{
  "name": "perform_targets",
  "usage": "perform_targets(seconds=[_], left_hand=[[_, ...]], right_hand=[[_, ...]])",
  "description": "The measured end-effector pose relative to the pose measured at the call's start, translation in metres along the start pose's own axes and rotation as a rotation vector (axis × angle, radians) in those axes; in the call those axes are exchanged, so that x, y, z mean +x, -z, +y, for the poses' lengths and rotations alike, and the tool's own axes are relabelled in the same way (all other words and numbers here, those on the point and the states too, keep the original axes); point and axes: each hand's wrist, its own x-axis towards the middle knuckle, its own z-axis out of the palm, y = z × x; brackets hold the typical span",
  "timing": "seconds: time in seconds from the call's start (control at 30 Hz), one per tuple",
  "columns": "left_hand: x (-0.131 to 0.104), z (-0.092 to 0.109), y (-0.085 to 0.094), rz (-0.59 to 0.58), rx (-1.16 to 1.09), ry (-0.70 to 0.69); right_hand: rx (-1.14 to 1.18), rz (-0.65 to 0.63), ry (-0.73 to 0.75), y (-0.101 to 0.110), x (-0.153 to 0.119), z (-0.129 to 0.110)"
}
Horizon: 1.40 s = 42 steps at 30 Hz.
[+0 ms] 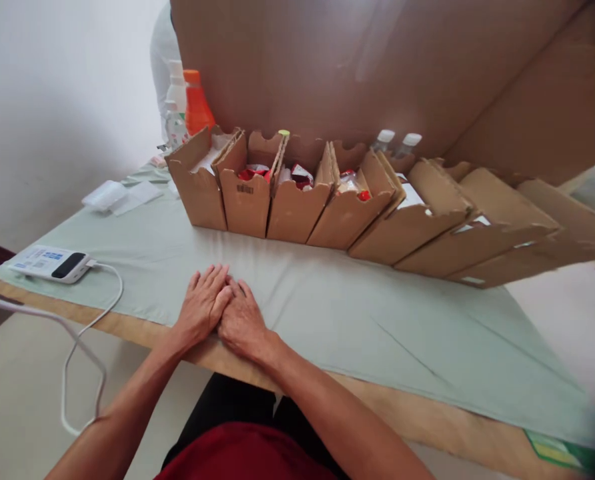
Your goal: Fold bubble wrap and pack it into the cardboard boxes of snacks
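Both hands rest side by side on the light green cloth at the table's front edge. My left hand lies palm down with its fingers stretched forward, and its thumb overlaps my right hand. The right one also lies palm down, its visible fingers pointing forward and partly hidden by the left. Neither hand shows anything in it. Beyond them stands a row of several open cardboard boxes; red packets and clear-wrapped items show inside some of them.
A white power bank with a white cable lies at the left. Clear plastic packets lie behind it. An orange bottle and white-capped bottles stand behind the boxes, before a large brown panel.
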Motion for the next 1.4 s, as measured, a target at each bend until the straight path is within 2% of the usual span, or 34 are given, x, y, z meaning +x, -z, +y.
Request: perform_targets(seconds=[0.1,0.2,0.27,0.33,0.43,0.53,0.6,0.8,1.4], left_hand=[[-0.023,0.009,0.002,-0.042,0.093,-0.031],[-0.028,0.014,0.002,-0.054,0.177,-0.045],[-0.027,0.017,0.003,-0.062,0.228,-0.051],[-0.026,0.019,0.005,-0.077,0.274,-0.058],[-0.028,0.022,0.008,-0.101,0.326,-0.062],[-0.029,0.023,0.010,-0.121,0.354,-0.055],[-0.029,0.023,0.011,-0.130,0.361,-0.052],[-0.027,0.023,0.013,-0.133,0.359,-0.032],[-0.029,0.021,0.016,-0.115,0.259,-0.022]], right_hand=[[-0.086,-0.008,0.016,-0.003,-0.034,-0.017],[-0.041,0.005,0.022,0.004,-0.058,-0.026],[0.039,0.019,0.042,0.017,-0.074,-0.023],[0.071,0.083,-0.007,0.038,-0.091,-0.010],[-0.068,0.220,-0.264,0.073,-0.119,0.023],[-0.270,0.185,-0.493,0.091,-0.146,0.051],[-0.362,0.131,-0.543,0.092,-0.158,0.059],[-0.469,0.127,-0.517,0.079,-0.162,0.059],[-0.402,0.195,-0.502,0.076,-0.160,0.065]])
